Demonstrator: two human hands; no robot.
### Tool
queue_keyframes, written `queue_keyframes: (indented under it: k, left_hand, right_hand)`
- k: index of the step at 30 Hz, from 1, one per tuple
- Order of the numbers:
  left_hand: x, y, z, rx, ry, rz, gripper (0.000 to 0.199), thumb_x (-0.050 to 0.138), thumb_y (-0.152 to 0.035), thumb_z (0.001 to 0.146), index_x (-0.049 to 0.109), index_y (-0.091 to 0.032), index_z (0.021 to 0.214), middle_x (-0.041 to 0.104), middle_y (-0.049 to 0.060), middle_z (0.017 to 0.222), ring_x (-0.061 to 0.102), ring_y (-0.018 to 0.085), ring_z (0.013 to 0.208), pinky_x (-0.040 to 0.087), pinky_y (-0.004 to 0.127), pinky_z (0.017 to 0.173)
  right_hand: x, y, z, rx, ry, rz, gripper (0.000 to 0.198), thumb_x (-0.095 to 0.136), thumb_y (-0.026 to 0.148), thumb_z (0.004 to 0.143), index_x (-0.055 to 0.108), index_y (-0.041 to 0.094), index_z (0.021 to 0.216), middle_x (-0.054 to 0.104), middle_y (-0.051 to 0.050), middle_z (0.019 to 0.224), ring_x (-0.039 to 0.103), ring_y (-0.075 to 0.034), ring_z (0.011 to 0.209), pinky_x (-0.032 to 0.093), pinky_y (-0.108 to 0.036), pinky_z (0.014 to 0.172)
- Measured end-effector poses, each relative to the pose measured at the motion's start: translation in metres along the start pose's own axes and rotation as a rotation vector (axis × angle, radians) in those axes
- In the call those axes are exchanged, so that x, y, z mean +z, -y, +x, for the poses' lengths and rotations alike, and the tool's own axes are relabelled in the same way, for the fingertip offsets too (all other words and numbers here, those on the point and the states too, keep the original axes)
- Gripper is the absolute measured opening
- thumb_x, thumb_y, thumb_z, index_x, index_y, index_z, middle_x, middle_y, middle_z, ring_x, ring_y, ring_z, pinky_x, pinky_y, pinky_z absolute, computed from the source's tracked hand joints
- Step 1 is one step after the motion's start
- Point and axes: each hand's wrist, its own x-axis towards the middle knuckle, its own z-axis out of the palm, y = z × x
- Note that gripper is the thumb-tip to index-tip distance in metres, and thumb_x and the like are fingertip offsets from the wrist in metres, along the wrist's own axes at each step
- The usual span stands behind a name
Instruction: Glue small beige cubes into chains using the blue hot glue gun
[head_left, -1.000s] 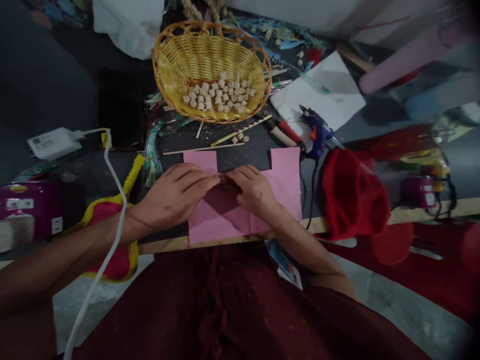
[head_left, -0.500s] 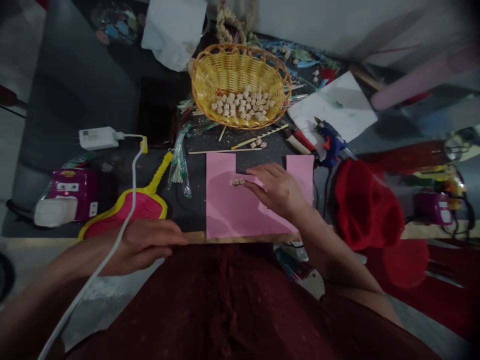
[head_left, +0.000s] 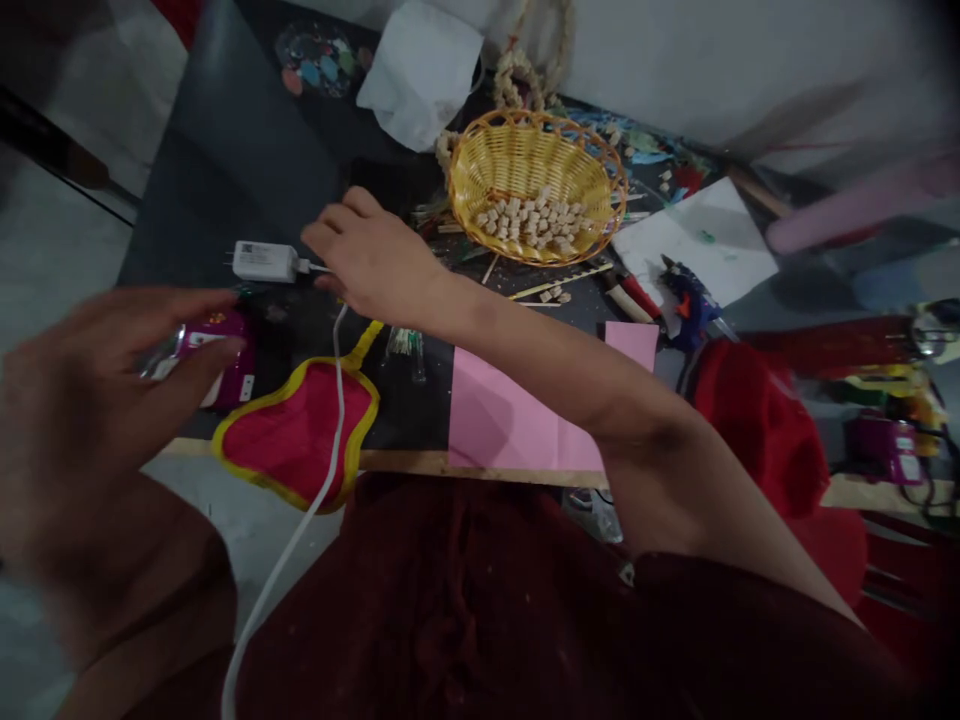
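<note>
My left hand [head_left: 142, 380] is raised at the left, blurred, its thumb and fingers apart with nothing seen between them. It partly covers a purple socket box [head_left: 236, 345] behind it. Across the table reaches my right hand [head_left: 371, 255], fingers bent and apart, beside the plug end of a white charger [head_left: 264, 262]. Its white cable [head_left: 339, 400] passes under that hand. Below lies a red hand fan [head_left: 289, 430] with yellow edging, jutting past the table edge. My right forearm crosses a cut pink sheet [head_left: 499, 420] and hides part of it.
A yellow wicker basket [head_left: 536, 160] holds many small pale cubes [head_left: 536, 215]. Right of it are red-handled pliers [head_left: 634, 300], a blue glue gun [head_left: 691, 305] and white paper [head_left: 724, 235]. A red cloth item [head_left: 757, 430] sits near the right edge.
My right hand has left the pink sheet and moved left to the charger. My left hand has lifted from the table edge and moved left. The view has shifted left.
</note>
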Motion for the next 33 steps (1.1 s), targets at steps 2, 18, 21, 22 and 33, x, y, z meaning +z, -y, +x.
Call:
queue_keyframes:
  k: [2,18,21,22,33]
  left_hand:
    - [0.001,-0.009,0.010,0.006,-0.155,0.054,0.047,0.051,-0.044,0.091,0.059,-0.023,0.132,0.061,0.004,0.133,0.052,0.025,0.128,0.037,0.039,0.113]
    - [0.008,0.018,0.008,-0.272,-0.007,0.141,0.045,0.043,-0.037,0.093,0.055,-0.027,0.136,0.066,0.003,0.126,0.064,0.026,0.112,0.049,0.042,0.099]
    - [0.005,0.015,0.007,-0.286,0.046,0.109,0.044,0.042,-0.037,0.095,0.055,-0.025,0.136,0.066,0.004,0.128,0.063,0.025,0.113,0.049,0.041,0.100]
    - [0.005,0.014,0.007,-0.280,0.051,0.097,0.044,0.041,-0.037,0.095,0.055,-0.025,0.136,0.065,0.004,0.128,0.063,0.025,0.114,0.048,0.041,0.100]
    - [0.007,0.015,0.002,-0.245,0.018,0.185,0.045,0.039,-0.036,0.096,0.053,-0.022,0.137,0.067,0.007,0.125,0.063,0.028,0.115,0.048,0.044,0.101]
  right_hand:
    - [0.025,0.009,0.031,0.080,-0.047,-0.015,0.044,0.046,0.044,0.095,0.062,0.006,0.110,0.066,-0.007,0.116,0.048,-0.026,0.122,0.047,-0.042,0.089]
    - [0.024,0.039,0.002,-0.072,0.089,0.138,0.037,0.050,0.021,0.092,0.051,0.008,0.127,0.056,-0.012,0.121,0.052,-0.024,0.108,0.040,-0.039,0.100]
    - [0.028,0.049,-0.024,-0.110,0.121,0.194,0.037,0.052,0.025,0.092,0.052,0.010,0.125,0.058,-0.012,0.119,0.052,-0.024,0.107,0.042,-0.039,0.096]
    - [0.030,0.052,-0.031,-0.115,0.129,0.207,0.036,0.052,0.025,0.092,0.052,0.010,0.125,0.058,-0.013,0.118,0.052,-0.025,0.107,0.043,-0.039,0.094]
    - [0.033,0.074,-0.043,-0.135,0.167,0.131,0.038,0.056,0.039,0.092,0.056,0.015,0.121,0.061,-0.014,0.116,0.049,-0.030,0.106,0.041,-0.043,0.080]
